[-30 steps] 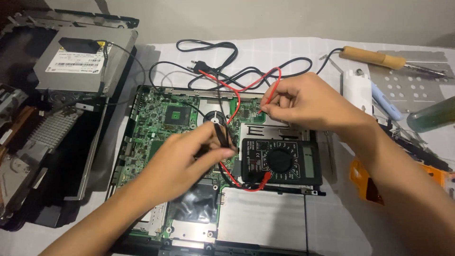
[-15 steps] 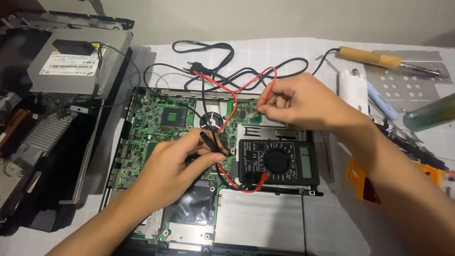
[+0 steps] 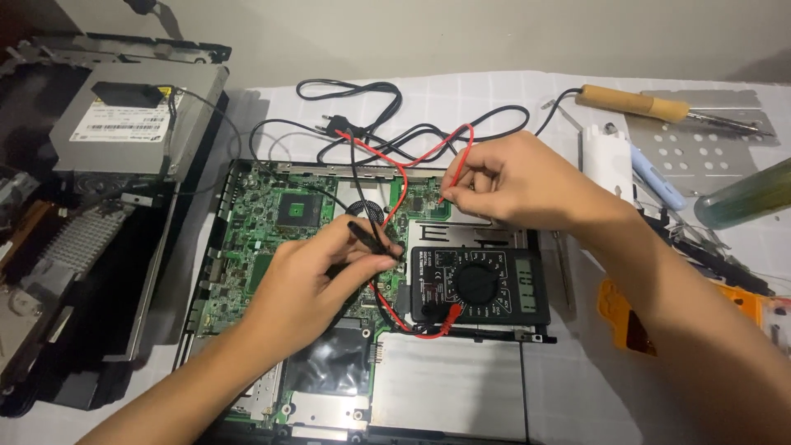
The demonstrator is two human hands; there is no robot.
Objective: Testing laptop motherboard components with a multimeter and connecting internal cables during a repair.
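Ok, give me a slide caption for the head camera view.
Left hand holds a black probe and right hand a red probe on a green circuit board beside a black multimeter.

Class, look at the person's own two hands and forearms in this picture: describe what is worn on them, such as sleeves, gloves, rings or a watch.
Both the left hand and the right hand are bare, with no gloves. No rings, watch or bracelet show on either. Both forearms are uncovered as far as the picture's edge, so no sleeve is visible. Fingernails look short and unpainted.

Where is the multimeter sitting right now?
In the head view, the black multimeter lies on the opened laptop's green circuit board, right of centre, just below the right hand and beside the left hand.
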